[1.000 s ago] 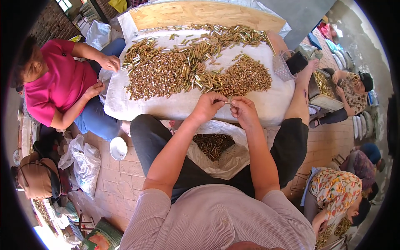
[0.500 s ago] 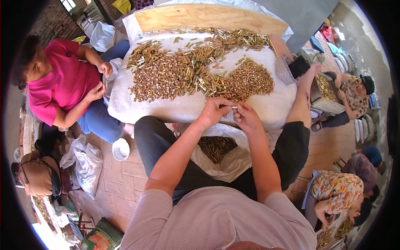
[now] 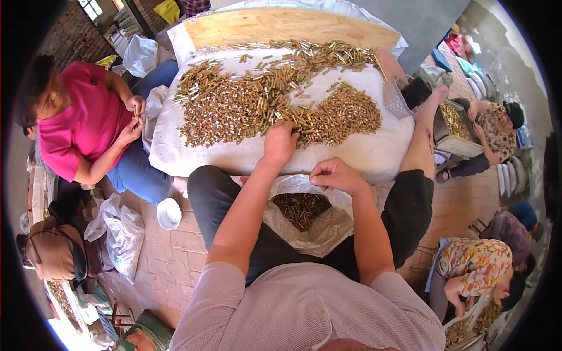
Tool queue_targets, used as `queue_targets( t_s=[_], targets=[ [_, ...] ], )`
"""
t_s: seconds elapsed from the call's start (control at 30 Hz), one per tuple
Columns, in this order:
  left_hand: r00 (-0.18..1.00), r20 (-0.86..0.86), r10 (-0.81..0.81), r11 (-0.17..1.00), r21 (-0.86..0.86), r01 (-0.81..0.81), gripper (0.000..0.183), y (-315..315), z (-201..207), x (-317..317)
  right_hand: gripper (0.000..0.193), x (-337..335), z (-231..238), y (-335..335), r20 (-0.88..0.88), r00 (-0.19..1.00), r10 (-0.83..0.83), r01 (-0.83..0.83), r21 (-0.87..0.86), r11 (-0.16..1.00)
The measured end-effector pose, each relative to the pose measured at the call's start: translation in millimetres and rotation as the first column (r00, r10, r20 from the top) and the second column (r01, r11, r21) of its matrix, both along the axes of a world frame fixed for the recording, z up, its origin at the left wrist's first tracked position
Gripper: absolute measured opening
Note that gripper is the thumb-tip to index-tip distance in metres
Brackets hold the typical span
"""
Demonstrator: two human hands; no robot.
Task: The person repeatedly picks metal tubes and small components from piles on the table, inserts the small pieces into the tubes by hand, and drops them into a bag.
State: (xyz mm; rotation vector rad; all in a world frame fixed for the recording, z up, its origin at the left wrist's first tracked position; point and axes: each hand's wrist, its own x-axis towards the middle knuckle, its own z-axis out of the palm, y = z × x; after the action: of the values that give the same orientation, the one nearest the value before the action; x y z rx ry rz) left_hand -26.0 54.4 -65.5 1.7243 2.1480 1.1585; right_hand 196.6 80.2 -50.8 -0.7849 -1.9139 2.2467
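The left hand has its fingers bent down at the near edge of the heaped brass-coloured metal tubes, which lie at twelve o'clock on the white-covered worktop; I can't tell if it holds one. At its four o'clock, the right hand curls its fingers near the open white sack, and I can't tell if they pinch anything. Picking gently with the fingertips should keep the heap from sliding.
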Motion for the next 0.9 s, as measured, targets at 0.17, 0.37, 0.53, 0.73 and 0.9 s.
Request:
queue_targets(
  t_s=[0.17, 0.37, 0.53, 0.73, 0.9],
  targets=[
    [0.998, -0.063, 0.018, 0.996, -0.081, -0.023, 0.019, 5, -10, 4, 0.007, 13, -13, 23, 0.018, 0.916, -0.4, 0.346, 0.468, 0.813],
    [0.984, 0.171, -0.054, 0.998, 0.017, 0.052, 0.016, 2, -6, 3, 0.013, 11, -42, 38, -0.158, 0.807, -0.569, 0.407, 0.847, 0.342],
    [0.875, 0.472, -0.108, 0.986, -0.059, 0.153, 0.013, -10, 8, 2, 0.017, -8, -33, 35, -0.165, 0.822, -0.544, 0.33, 0.918, 0.22],
    [0.717, 0.676, -0.17, 0.951, -0.077, 0.299, 0.018, -13, 16, 7, 0.016, -12, -37, 35, -0.102, 0.838, -0.536, 0.219, 0.963, 0.159],
    [0.442, 0.848, -0.293, 0.92, 0.124, 0.373, 0.024, -11, 16, 9, 0.014, -9, -48, 35, -0.223, 0.782, -0.582, 0.499, 0.784, 0.37]
  ],
)
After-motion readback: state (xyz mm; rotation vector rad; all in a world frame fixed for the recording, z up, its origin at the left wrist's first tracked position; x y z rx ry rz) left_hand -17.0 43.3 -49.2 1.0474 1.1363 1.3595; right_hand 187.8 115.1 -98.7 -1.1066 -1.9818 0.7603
